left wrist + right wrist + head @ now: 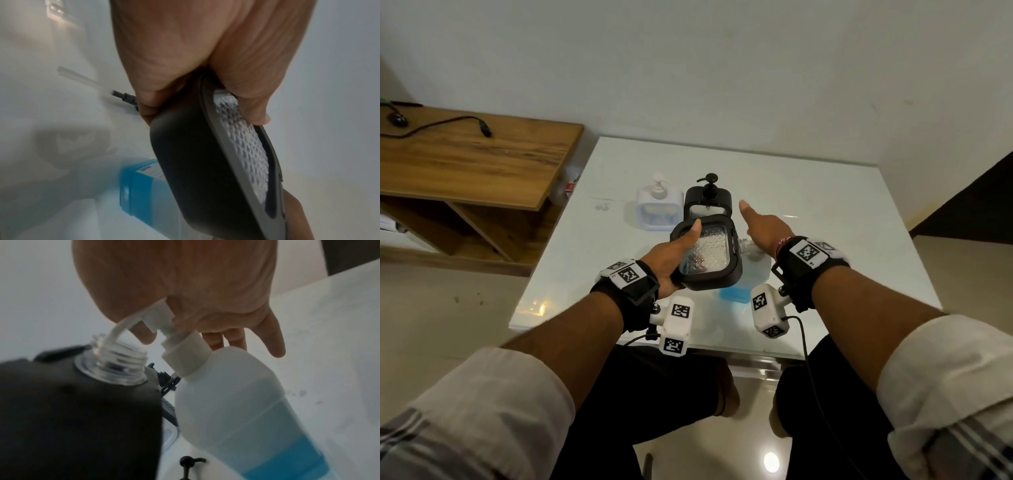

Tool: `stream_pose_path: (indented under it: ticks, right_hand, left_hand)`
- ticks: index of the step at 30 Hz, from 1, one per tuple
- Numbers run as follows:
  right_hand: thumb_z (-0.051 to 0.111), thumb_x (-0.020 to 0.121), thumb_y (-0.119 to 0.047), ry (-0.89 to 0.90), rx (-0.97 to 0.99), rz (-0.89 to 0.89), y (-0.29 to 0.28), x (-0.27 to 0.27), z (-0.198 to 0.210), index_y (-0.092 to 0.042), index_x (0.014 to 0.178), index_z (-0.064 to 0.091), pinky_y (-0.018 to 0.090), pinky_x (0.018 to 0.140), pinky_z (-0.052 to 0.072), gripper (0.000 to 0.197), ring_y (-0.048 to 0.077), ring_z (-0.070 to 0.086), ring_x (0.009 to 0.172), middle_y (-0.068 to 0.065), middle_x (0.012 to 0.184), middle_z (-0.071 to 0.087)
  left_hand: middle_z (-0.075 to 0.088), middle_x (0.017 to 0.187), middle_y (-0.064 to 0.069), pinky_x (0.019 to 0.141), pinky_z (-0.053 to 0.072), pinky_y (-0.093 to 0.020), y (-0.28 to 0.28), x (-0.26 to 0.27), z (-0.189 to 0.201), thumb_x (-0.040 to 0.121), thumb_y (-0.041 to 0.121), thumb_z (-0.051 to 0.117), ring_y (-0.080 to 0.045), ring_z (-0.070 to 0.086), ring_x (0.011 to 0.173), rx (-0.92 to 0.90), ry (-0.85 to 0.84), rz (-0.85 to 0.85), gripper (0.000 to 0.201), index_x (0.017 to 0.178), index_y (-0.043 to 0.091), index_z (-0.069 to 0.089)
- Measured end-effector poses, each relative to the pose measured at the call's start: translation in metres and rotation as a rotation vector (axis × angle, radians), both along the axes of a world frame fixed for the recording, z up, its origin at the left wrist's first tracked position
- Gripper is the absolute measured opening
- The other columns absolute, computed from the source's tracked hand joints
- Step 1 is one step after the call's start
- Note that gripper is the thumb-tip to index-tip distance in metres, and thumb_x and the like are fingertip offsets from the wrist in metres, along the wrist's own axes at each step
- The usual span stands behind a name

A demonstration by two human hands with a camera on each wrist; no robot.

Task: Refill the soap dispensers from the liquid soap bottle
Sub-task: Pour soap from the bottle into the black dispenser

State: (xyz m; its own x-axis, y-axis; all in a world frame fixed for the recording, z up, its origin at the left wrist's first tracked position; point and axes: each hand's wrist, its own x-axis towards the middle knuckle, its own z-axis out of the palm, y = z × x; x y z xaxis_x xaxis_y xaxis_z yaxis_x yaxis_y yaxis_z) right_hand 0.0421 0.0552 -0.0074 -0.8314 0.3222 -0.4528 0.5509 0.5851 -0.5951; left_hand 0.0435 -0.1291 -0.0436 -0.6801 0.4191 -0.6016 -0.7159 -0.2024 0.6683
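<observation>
Left hand (pixel 677 254) gripping the square black soap dispenser with textured clear window (pixel 708 255) (cap off, tilted), its clear neck under the white pump nozzle (pixel 123 327), right hand (pixel 763 229) with straight fingers pressing the pump of the translucent liquid soap bottle with blue soap (pixel 246 410) on the white glass tabletop (pixel 825 219), white dispenser (pixel 659 205) and second black dispenser (pixel 707 198) behind.

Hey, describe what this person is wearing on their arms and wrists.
Light rolled-up sleeves on both forearms. Each wrist has a black strap carrying white square-patterned marker tags, with a white tagged camera block beneath and a thin black cable. The right wrist also wears a thread bracelet.
</observation>
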Motion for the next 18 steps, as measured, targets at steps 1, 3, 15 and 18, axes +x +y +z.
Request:
stream_pose_path:
  ticks: [1, 3, 15, 18]
  right_hand:
    - [0.020, 0.096, -0.067, 0.006, -0.027, -0.012, 0.002, 0.001, 0.001, -0.003, 0.131, 0.056, 0.037, 0.103, 0.031, 0.082, 0.030, 0.048, 0.125, 0.015, 0.140, 0.051]
    - [0.017, 0.098, -0.065, 0.018, -0.045, -0.006, 0.003, 0.001, 0.003, 0.000, 0.127, 0.058, 0.036, 0.103, 0.030, 0.081, 0.029, 0.048, 0.124, 0.017, 0.139, 0.052]
    - [0.020, 0.099, -0.062, 0.010, -0.104, -0.008, 0.006, 0.005, 0.004, 0.000, 0.126, 0.059, 0.037, 0.104, 0.031, 0.078, 0.028, 0.050, 0.117, 0.017, 0.135, 0.054]
    - [0.017, 0.098, -0.063, 0.017, -0.084, 0.002, 0.006, 0.004, 0.004, 0.001, 0.125, 0.059, 0.036, 0.103, 0.030, 0.081, 0.028, 0.048, 0.121, 0.018, 0.137, 0.052]
  left_hand:
    - [0.074, 0.123, -0.009, 0.087, 0.060, -0.041, 0.000, 0.000, 0.000, 0.089, 0.050, 0.066, -0.025, 0.073, 0.108, -0.003, 0.001, 0.000, 0.058, 0.134, 0.013, 0.064]
    - [0.072, 0.127, -0.011, 0.090, 0.059, -0.042, -0.001, 0.001, 0.001, 0.086, 0.050, 0.067, -0.027, 0.071, 0.112, -0.004, 0.005, 0.001, 0.063, 0.137, 0.012, 0.062]
    - [0.076, 0.119, -0.009, 0.078, 0.061, -0.038, 0.000, 0.001, 0.002, 0.095, 0.048, 0.062, -0.024, 0.075, 0.099, -0.016, 0.009, 0.012, 0.051, 0.132, 0.013, 0.065]
    - [0.076, 0.116, -0.006, 0.083, 0.059, -0.038, -0.001, 0.001, 0.004, 0.098, 0.050, 0.058, -0.022, 0.074, 0.099, -0.014, 0.010, 0.000, 0.045, 0.127, 0.016, 0.067]
